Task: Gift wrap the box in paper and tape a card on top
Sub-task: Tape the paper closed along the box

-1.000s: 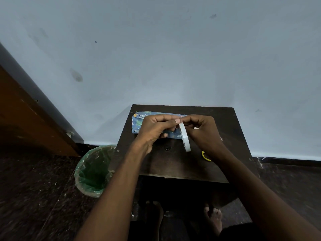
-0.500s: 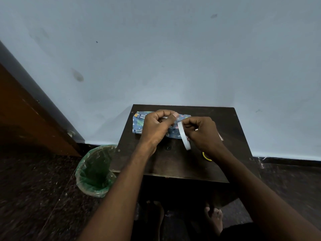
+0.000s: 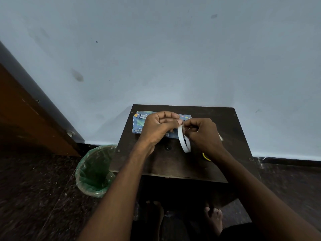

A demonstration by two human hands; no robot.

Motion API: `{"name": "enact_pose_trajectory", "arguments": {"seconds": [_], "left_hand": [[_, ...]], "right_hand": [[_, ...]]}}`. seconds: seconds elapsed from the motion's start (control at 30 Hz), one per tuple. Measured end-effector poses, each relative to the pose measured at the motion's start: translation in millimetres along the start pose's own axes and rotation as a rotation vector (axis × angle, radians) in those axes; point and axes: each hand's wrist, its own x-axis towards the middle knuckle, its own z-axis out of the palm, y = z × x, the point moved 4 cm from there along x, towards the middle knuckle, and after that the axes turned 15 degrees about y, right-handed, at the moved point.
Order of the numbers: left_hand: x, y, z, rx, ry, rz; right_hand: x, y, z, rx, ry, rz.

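Observation:
The box wrapped in blue patterned paper point(image 3: 139, 121) lies at the back left of a small dark wooden table point(image 3: 173, 164). Above it my right hand point(image 3: 203, 134) holds a white tape roll point(image 3: 183, 139) upright, fingers curled around its top. My left hand point(image 3: 158, 127) pinches at the roll's top edge, where the tape end sits. My hands hide much of the box. A pale edge, perhaps the card point(image 3: 221, 137), peeks out behind my right wrist.
A yellow object point(image 3: 205, 156) lies partly hidden under my right wrist. A green-lined bin point(image 3: 94, 171) stands on the floor left of the table. A wooden door point(image 3: 26, 119) is at far left, the wall is right behind the table, and my bare feet point(image 3: 213, 218) are below.
Both hands and the tape roll have stayed over the box, shifting only slightly; my left fingers have closed in on the top of the roll.

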Motion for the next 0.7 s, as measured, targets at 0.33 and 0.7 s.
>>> {"name": "enact_pose_trajectory", "arguments": {"seconds": [0.33,0.7], "left_hand": [[0.2,-1.3,0.1,0.011,-0.017,0.015],[-0.9,-7.3,2.7,0.019,0.005,0.056]], "right_hand": [[-0.8,0.8,-0.4,-0.064,0.015,0.023],[-2.2,6.2,2.4,-0.103,-0.042,0.095]]}}
